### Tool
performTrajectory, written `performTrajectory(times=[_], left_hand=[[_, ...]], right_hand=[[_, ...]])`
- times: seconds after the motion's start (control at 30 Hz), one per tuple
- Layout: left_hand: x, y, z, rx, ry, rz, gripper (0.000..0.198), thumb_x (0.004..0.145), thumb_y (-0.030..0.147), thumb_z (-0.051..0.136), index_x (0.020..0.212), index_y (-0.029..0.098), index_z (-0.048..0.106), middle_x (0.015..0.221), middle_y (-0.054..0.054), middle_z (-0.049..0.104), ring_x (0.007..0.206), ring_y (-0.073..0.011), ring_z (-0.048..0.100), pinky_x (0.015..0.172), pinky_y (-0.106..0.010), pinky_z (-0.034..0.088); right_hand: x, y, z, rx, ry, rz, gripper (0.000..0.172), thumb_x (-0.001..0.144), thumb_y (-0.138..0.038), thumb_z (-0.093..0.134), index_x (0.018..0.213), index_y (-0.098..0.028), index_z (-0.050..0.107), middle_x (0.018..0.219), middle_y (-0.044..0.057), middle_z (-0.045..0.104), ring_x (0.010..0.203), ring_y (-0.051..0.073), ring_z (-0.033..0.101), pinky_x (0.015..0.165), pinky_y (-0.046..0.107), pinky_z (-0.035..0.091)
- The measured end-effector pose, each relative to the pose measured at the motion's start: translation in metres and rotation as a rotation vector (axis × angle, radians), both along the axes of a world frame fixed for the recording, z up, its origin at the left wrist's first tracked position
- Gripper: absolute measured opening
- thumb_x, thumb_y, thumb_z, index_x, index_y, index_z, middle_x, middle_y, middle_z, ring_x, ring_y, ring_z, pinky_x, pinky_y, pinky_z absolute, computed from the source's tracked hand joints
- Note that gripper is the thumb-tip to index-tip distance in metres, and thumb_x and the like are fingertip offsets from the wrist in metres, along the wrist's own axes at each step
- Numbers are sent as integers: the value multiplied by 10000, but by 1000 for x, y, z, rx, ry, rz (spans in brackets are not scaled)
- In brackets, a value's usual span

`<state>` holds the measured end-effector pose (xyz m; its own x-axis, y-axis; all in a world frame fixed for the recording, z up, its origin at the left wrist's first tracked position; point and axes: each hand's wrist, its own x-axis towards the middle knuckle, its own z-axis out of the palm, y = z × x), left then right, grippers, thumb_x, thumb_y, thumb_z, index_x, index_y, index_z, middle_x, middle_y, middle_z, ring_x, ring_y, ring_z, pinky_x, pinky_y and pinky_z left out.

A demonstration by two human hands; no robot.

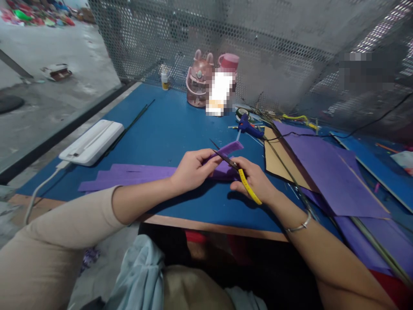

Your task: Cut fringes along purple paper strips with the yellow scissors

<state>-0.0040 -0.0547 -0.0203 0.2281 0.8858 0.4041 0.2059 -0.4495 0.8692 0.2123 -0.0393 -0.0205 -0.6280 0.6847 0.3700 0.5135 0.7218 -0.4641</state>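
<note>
My left hand [193, 168] pinches a narrow purple paper strip [229, 148] that sticks up and to the right from my fingers. My right hand [256, 181] is closed round yellow-handled scissors [248, 186], whose dark blades [222, 156] are parted across the strip just beside my left fingertips. More long purple strips [129, 174] lie flat on the blue table [174, 129] under and left of my hands. A silver bangle [300, 225] is on my right wrist.
Large purple sheets [325, 172] and brown card [277, 160] lie to the right, with thin green stems [290, 174] across them. A blue glue gun [249, 127] lies behind my hands, a white box [92, 142] at the left, and pink bottles [200, 79] by the mesh screen.
</note>
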Motion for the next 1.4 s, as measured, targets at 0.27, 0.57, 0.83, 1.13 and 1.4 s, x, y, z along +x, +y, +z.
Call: performTrajectory(times=[0.27,0.57,0.83,1.13,1.4], left_hand=[[-1,-2,7,-11,30,28,325,907,328,512,645,150,586,521,46,505,486,-56,432,505,-189,343],[-4,4,7,-198,30,-79,265,919,358,485,803,156,612,548,47,560,493,-66,513,518,-183,400],[-4,1,4,-77,-56,29,274,918,371,500,805,154,622,529,52,497,468,-57,429,489,-188,353],[0,-3,-1,-62,-41,69,319,917,408,502,757,155,613,534,31,532,477,-69,456,496,-196,372],[2,-4,-2,-23,-37,95,275,922,410,499,835,166,589,575,34,529,520,-80,475,536,-208,380]], right_hand=[[2,0,-1,6,56,-34,481,823,-599,596,1048,-175,605,844,49,647,711,165,580,660,275,456],[6,5,-5,-8,18,-118,292,848,-442,634,992,-187,630,847,45,667,702,164,596,649,271,460],[3,2,-2,34,-57,-70,761,680,-783,580,1134,-175,519,926,72,596,720,193,556,628,303,441],[-1,1,-5,42,7,-24,722,711,-790,527,1121,-196,515,928,67,587,748,192,543,659,297,426],[-4,0,-3,29,38,-35,703,720,-775,535,1099,-183,539,924,76,601,755,194,556,661,293,431]])
